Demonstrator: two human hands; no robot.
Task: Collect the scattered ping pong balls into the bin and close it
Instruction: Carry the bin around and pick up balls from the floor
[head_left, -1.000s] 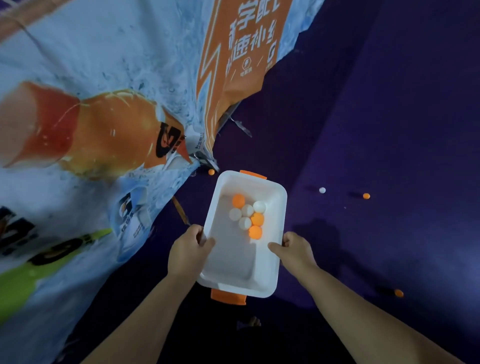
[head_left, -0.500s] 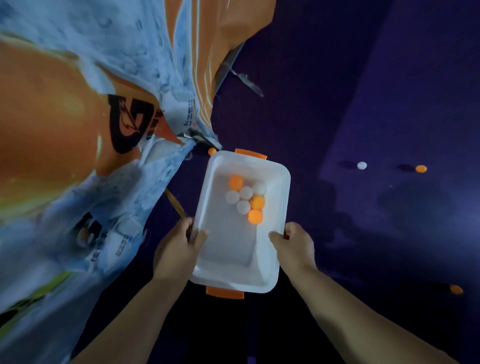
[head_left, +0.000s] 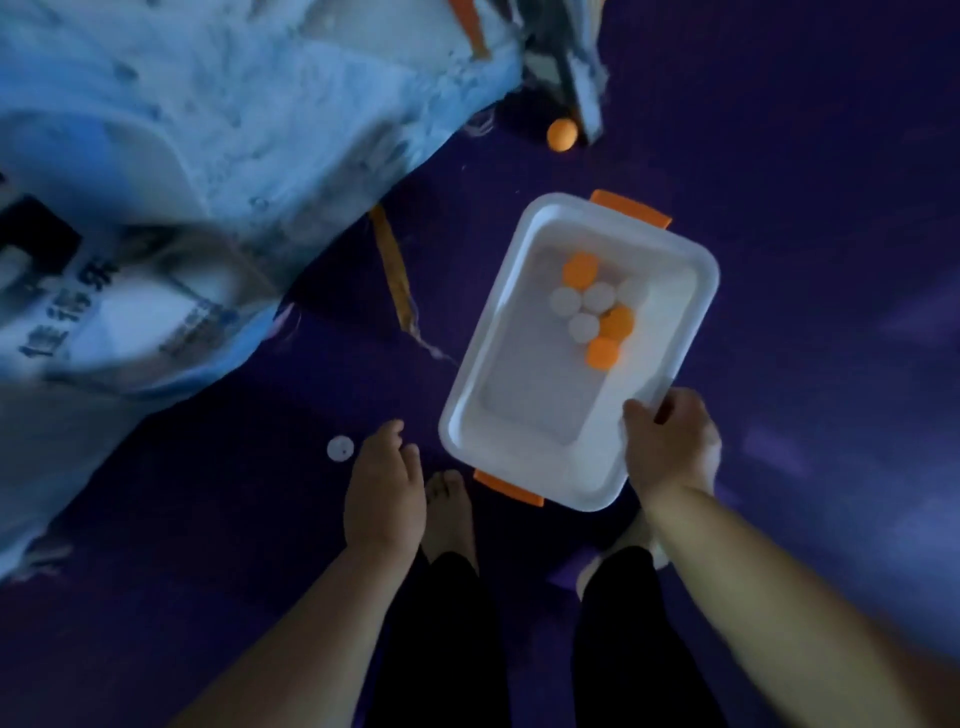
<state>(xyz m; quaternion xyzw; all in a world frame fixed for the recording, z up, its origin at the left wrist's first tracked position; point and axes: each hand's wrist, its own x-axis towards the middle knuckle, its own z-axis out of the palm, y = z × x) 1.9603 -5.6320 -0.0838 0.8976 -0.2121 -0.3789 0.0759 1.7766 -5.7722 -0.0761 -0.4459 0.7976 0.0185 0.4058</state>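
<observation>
A white bin with orange handles hangs above the purple floor, open, with no lid in view. Several white and orange ping pong balls are clustered inside it. My right hand grips the bin's near right rim, thumb over the edge. My left hand is off the bin, lowered with relaxed fingers just right of a white ball on the floor. An orange ball lies farther off, by the banner's edge.
A large blue and white printed banner slopes along the left side. A torn orange strip lies on the floor beside it. My bare feet and dark trouser legs stand below the bin on the purple floor.
My left hand has let go of the bin and dropped toward the white floor ball. The view has tilted down, showing my feet. My right hand alone holds the bin.
</observation>
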